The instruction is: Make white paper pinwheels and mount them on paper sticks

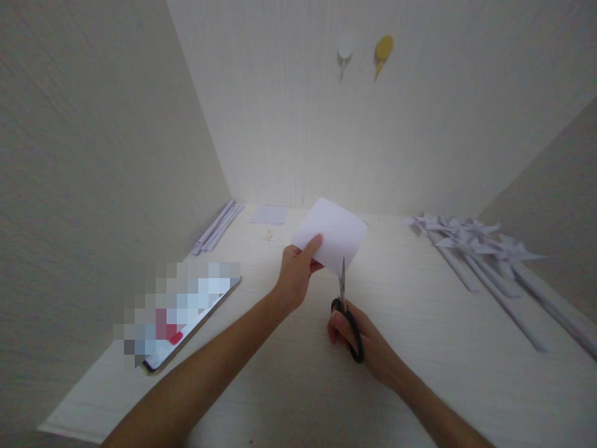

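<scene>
Perhaps a walled craft desk (420, 348)

Paper sheet (332, 235) centre, above the table (420, 348), scissors (346, 311) just below. Tablet (186, 317) left; pinwheels (471, 239) right.

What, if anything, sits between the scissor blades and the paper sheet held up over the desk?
Nothing visible. The scissors in the right hand point up with their tips already at the lower edge of the paper sheet, which the left hand pinches at its left corner.
</scene>
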A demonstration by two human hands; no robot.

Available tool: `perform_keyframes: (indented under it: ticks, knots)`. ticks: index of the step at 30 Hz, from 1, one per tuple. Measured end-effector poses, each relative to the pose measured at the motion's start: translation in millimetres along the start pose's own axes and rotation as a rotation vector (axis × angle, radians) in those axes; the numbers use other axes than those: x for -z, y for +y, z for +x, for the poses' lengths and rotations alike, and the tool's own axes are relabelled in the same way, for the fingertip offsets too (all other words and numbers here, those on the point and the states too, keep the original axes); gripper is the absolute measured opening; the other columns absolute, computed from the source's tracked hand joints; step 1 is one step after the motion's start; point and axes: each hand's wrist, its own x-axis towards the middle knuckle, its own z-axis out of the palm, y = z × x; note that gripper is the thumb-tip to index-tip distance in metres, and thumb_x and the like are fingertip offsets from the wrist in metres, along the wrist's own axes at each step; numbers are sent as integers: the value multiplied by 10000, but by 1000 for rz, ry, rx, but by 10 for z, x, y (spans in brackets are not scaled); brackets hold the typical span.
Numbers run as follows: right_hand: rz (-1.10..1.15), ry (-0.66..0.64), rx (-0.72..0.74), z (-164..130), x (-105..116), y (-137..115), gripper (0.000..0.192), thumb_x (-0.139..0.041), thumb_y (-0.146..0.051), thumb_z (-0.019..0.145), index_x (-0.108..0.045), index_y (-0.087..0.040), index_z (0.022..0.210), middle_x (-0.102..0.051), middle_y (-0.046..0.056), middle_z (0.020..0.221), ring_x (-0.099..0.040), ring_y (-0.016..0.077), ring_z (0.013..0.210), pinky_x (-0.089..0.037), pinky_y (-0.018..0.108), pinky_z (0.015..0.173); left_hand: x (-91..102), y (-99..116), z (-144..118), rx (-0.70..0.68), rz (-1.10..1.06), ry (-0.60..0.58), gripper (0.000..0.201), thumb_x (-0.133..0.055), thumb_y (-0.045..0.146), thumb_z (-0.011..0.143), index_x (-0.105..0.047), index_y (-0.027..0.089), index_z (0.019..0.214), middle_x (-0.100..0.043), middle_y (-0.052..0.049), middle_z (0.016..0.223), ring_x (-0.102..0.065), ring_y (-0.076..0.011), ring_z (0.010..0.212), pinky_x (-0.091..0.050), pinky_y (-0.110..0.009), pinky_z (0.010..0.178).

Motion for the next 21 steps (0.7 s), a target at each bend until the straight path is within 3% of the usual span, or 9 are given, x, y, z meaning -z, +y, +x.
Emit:
perform_keyframes:
  ticks: [21]
  knots:
    - [-89,63,-27,-2,-21,17,345,-387,-504,771,-374,-184,642,-421,-22,573,-378,106,537,-301,241,500,11,-9,-2,-46,51,-25,263,-611,315,652,-623,102,807,-650,-66,748,-598,-151,650,-488,-288,619]
